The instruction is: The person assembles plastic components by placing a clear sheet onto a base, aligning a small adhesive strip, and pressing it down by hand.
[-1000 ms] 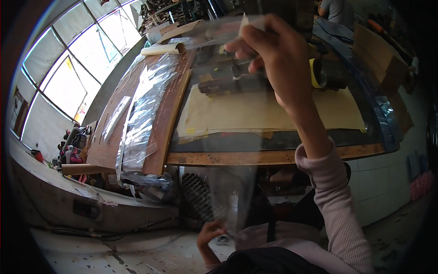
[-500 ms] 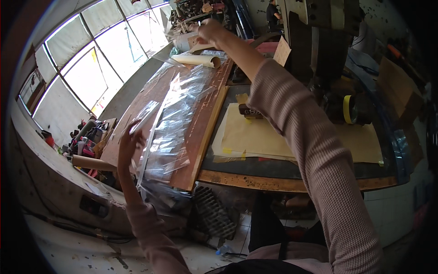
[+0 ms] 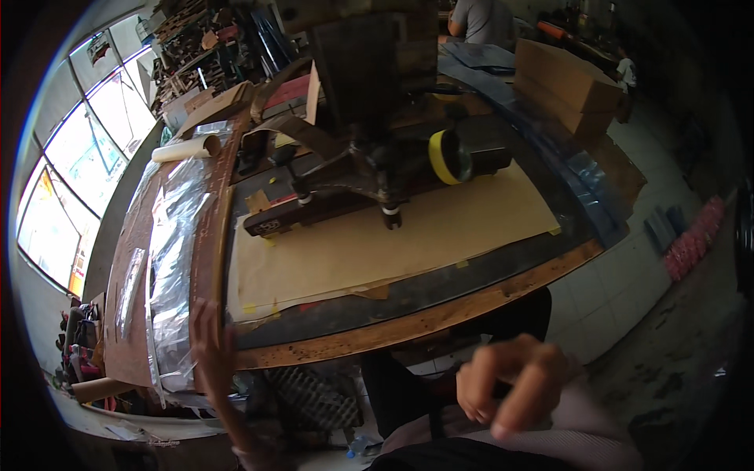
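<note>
My left hand [image 3: 212,353], smeared by motion, has its fingers stretched out at the near right edge of the clear plastic sheets [image 3: 173,259]. These lie in a long shiny strip on the brown board [image 3: 122,322]. In front of my body, above the floor, my right hand [image 3: 510,385] hangs with its fingers curled; what they hold, if anything, is hidden. Large tan paper sheets [image 3: 408,247] lie on the dark table top, under a dark metal bar [image 3: 267,222] of the machine [image 3: 369,169]. Neither hand touches this paper.
A wooden strip [image 3: 424,318] edges the table in front of me. A tan roll [image 3: 184,149] rests at the board's far end. Yellow tape [image 3: 446,157] sits by the machine. Cardboard boxes [image 3: 561,82] stand at the far right, near another person [image 3: 483,20].
My view has turned right. My right hand has come back from the board's far end to near my body. My left hand is now at the plastic's right edge.
</note>
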